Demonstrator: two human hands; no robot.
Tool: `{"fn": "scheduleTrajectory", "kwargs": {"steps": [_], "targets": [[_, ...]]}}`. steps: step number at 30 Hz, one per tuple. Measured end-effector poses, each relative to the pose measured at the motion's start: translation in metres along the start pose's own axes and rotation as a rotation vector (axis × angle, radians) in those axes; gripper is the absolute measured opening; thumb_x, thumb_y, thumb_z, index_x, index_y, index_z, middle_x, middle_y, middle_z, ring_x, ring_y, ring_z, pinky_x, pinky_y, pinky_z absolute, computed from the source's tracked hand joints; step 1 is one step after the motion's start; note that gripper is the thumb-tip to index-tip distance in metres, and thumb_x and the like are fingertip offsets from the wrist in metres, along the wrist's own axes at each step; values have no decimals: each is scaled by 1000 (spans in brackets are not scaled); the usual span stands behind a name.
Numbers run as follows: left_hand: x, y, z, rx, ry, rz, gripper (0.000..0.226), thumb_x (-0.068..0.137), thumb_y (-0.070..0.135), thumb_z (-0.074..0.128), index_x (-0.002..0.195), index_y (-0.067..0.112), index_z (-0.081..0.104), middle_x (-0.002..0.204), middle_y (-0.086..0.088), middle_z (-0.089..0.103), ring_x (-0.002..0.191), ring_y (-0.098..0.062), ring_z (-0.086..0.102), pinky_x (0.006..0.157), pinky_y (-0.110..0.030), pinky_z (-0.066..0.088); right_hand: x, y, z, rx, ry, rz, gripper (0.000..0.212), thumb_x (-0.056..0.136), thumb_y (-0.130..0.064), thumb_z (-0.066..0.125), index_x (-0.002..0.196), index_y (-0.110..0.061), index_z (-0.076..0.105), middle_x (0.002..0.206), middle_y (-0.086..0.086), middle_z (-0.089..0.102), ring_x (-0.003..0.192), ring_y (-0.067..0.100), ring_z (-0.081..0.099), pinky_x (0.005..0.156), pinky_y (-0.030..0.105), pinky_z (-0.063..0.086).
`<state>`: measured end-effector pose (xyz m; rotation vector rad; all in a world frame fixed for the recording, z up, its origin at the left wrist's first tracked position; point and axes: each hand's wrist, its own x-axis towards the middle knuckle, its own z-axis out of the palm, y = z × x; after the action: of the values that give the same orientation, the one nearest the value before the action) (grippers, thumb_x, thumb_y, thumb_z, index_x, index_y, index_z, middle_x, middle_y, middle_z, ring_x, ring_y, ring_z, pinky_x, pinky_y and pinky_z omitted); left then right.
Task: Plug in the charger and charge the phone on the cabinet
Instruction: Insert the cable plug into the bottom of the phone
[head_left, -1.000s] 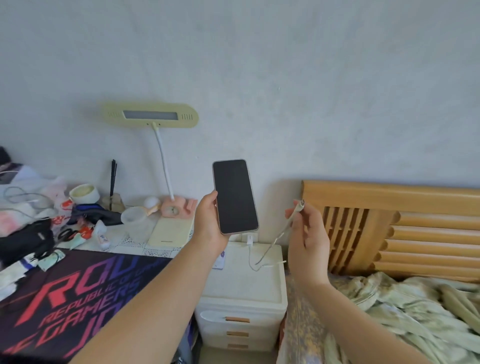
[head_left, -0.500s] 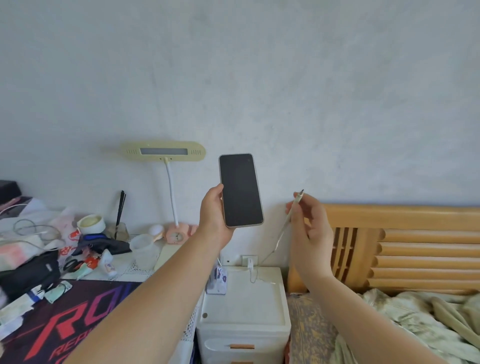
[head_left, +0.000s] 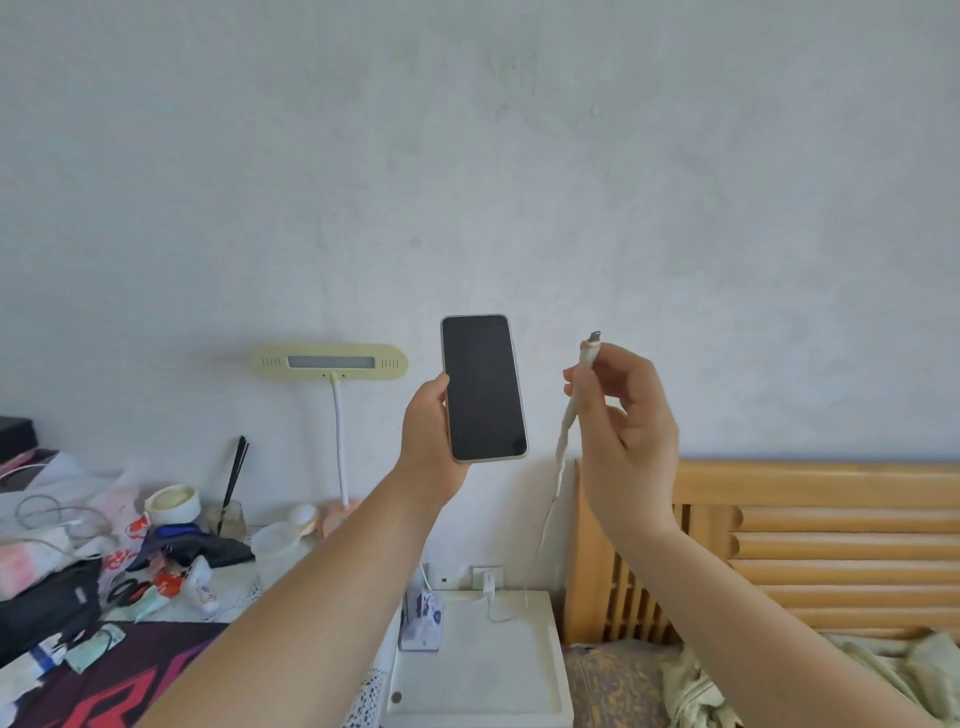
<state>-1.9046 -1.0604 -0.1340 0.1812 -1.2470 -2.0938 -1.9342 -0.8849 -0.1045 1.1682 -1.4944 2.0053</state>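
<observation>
From the head view, the left hand (head_left: 431, 441) is clamped on 1 phone (head_left: 484, 387), held upright with its dark screen facing the camera, above the white cabinet (head_left: 478, 670). The right hand (head_left: 623, 415) pinches 1 cable (head_left: 563, 441) just below its connector (head_left: 594, 335), which points up. 1 charger (head_left: 488, 581) sits in the wall socket above the cabinet's back edge. To mate them, the connector likely must turn toward the phone's bottom edge and go in straight. 2 hands, 1 lamp (head_left: 328, 362).

Both hands have risen. The phone (head_left: 483, 387) now stands higher against the wall. The plug (head_left: 594, 336) tip now points up.
</observation>
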Motion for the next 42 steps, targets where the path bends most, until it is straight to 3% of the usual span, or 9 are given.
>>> {"fn": "scheduleTrajectory", "kwargs": {"steps": [3, 6, 8, 11, 15, 19, 29, 37, 42], "targets": [[0, 9, 9, -12, -16, 14, 18, 88, 25, 49, 92, 15, 63, 82, -7, 61, 78, -28, 63, 75, -42, 50, 7, -19, -2, 69, 7, -23, 14, 92, -15, 57, 99, -26, 61, 89, -11, 66, 66, -3, 60, 63, 7, 47], [-1, 13, 17, -26, -39, 20, 23, 90, 27, 47, 94, 14, 66, 87, -9, 63, 81, -27, 66, 75, -41, 53, 7, -28, -5, 91, -18, 3, 12, 90, -16, 60, 96, -26, 64, 87, -10, 69, 73, 1, 64, 63, 9, 48], [-1, 16, 22, -15, -37, 40, 26, 92, 26, 45, 96, 11, 66, 87, -11, 62, 78, -25, 67, 73, -40, 56, 0, -22, -7, 82, -79, 84, 10, 89, -18, 62, 94, -26, 65, 85, -9, 70, 78, 6, 66, 65, 13, 52], [-2, 21, 30, -42, -46, 18, 37, 92, 28, 45, 113, 3, 64, 102, -16, 63, 92, -32, 65, 84, -48, 53, -24, 1, -9, 31, -161, 245, 9, 90, -20, 61, 94, -26, 65, 84, -8, 71, 78, 7, 66, 67, 19, 54], [0, 24, 32, -96, -57, -15, 31, 92, 31, 45, 102, 15, 70, 95, -7, 71, 86, -28, 69, 73, -39, 56, -55, 30, -6, 29, -173, 457, 9, 89, -18, 63, 93, -24, 67, 85, -3, 72, 77, 9, 67, 76, 31, 55], [0, 24, 35, -100, -66, -16, 29, 93, 31, 43, 102, 15, 67, 97, -6, 68, 84, -27, 68, 76, -39, 53, -68, 41, 2, 32, -217, 546, 8, 89, -20, 63, 93, -24, 68, 84, -1, 72, 78, 11, 68, 78, 35, 57], [5, 17, 32, -113, -62, -44, 34, 94, 34, 42, 107, 15, 67, 104, -9, 67, 89, -29, 67, 77, -40, 55, -58, 50, 12, 14, -223, 553, 9, 89, -23, 62, 96, -26, 68, 82, -4, 73, 76, 7, 68, 66, 20, 57], [12, 9, 31, -133, -51, -58, 31, 92, 34, 45, 99, 15, 69, 99, -9, 66, 85, -28, 67, 76, -39, 55, -49, 55, 15, 27, -226, 533, 12, 90, -22, 62, 92, -32, 67, 80, -5, 73, 75, 6, 68, 65, 19, 56], [19, 7, 30, -135, -46, -55, 34, 93, 34, 45, 104, 14, 69, 102, -10, 67, 88, -29, 68, 80, -41, 54, -45, 60, 16, 25, -211, 538, 12, 90, -21, 62, 93, -30, 68, 80, -4, 73, 75, 6, 68, 67, 20, 56]]}}
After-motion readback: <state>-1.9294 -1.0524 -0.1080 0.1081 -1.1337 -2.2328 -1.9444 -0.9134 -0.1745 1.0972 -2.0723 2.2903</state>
